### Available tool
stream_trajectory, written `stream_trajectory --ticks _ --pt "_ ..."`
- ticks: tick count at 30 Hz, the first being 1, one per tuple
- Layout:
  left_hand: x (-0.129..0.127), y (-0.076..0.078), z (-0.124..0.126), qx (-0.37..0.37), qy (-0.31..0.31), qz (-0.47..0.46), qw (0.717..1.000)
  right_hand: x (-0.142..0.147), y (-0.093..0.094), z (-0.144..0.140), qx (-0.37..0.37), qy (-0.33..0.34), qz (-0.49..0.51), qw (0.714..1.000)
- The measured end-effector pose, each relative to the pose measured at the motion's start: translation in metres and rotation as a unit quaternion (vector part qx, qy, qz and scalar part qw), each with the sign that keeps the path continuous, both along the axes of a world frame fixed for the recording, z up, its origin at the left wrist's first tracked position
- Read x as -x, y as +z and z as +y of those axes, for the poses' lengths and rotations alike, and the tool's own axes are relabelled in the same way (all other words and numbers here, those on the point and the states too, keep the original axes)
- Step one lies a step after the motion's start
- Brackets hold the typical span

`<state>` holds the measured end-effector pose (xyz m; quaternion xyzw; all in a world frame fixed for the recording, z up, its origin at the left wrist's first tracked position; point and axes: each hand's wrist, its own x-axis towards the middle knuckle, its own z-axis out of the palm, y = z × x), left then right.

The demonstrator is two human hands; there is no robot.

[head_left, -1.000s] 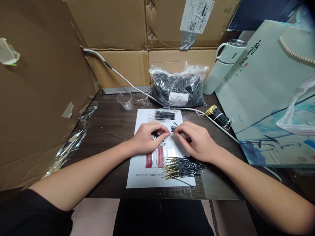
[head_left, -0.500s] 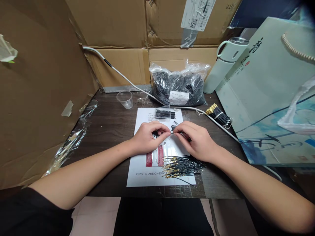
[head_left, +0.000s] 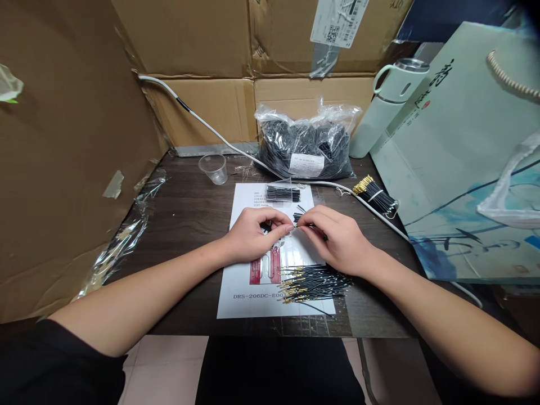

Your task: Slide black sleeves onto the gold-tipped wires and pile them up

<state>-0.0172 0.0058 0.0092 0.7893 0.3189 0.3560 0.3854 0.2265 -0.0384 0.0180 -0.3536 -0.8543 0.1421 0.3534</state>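
Observation:
Over the printed sheet, my left hand (head_left: 262, 233) is closed, thumb and forefinger pinched together. Some black material shows under its curled fingers, and what sits at the fingertips is too small to make out. Close beside it, my right hand (head_left: 337, 236) pinches a thin black wire (head_left: 311, 226), its tip pointing at my left fingertips. Short black tube pieces (head_left: 297, 216) lie just behind the right fingers. In front of my hands is a loose pile of black wires (head_left: 316, 284), with gold terminals mostly at the left ends.
The paper sheet (head_left: 236, 308) lies under the work. A small clear box (head_left: 282, 193) holds black pieces. Behind it stand a plastic bag of black pieces (head_left: 304, 140) and a clear cup (head_left: 214, 169). A white cable (head_left: 211, 129), tied wire bundle (head_left: 374, 194), bottle (head_left: 383, 112) and paper bag (head_left: 464, 140) are also there.
The camera view has shifted very slightly. My pinched fingertips stay together at almost the same spot, with only a tiny movement.

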Motion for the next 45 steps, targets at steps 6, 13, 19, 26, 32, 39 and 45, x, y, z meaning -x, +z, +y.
stream_trajectory --ticks 6,13,19,26,32,39,45 --pt "0.002 -0.004 -0.001 -0.062 0.005 0.007 0.998 0.001 0.001 -0.002 0.042 -0.019 0.011 0.999" --pt "0.001 -0.005 -0.002 -0.086 -0.003 0.005 0.996 0.003 -0.001 -0.002 0.059 -0.025 0.018 0.998" --pt "0.001 -0.003 -0.003 -0.057 0.005 0.002 0.998 0.002 -0.001 -0.001 0.046 -0.016 0.015 0.999" --pt "0.001 -0.004 -0.002 -0.088 0.029 0.012 0.996 0.001 0.000 0.002 0.041 -0.025 0.011 0.999" --pt "0.003 -0.003 0.000 -0.163 0.050 0.066 0.983 -0.005 -0.002 0.011 0.009 -0.054 -0.005 0.998" --pt "0.005 -0.009 0.003 -0.178 0.054 0.115 0.976 -0.014 -0.013 0.023 0.010 -0.115 -0.023 0.993" --pt "0.004 -0.009 0.002 -0.169 0.066 0.134 0.974 -0.014 -0.017 0.024 0.042 -0.123 -0.023 0.991"
